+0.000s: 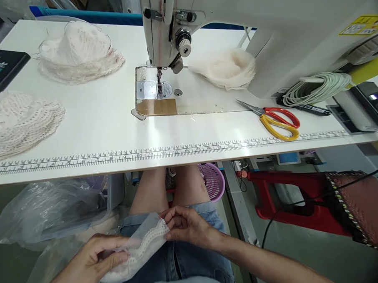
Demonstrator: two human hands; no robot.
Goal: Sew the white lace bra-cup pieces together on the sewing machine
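Over my lap, a piece of sheer white fabric with lace trim [146,243] is stretched between my two hands. My left hand [101,256] pinches its near end between thumb and fingers. At the far end, my right hand [188,227] is closed on the lace edge, fingers curled. Above them on the table stands a white sewing machine [159,30], its presser foot over the metal needle plate. A pile of white lace pieces [78,50] lies left of the machine, and another lace stack [22,119] is nearer the table's left edge. Sheer cream fabric [229,66] sits under the machine arm.
Scissors with red and yellow handles [275,119] lie on the table [207,132] beside a coiled pale cord [320,88]. A phone-like dark case [4,70] is at far left. Below are a plastic bin [116,194], a purple basket [214,182] and a red stool [298,212].
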